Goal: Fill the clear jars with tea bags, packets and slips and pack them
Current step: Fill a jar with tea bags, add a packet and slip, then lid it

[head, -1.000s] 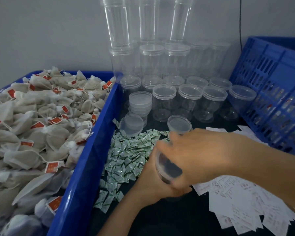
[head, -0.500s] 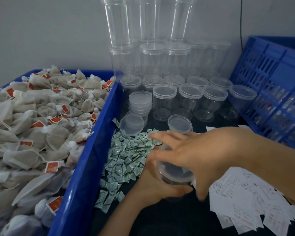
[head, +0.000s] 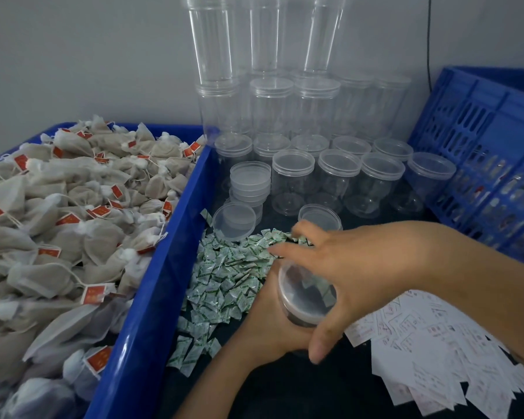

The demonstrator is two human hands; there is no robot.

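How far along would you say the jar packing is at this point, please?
Done: the blue crate seems to hold filled jars, though blurred. In hand: the left hand grips a clear jar while the right hand reaches over the green packets. Left: rows of empty lidded jars, and heaps of tea bags and slips.

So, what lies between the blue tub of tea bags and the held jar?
A heap of small green-and-white packets, seen in the head view.
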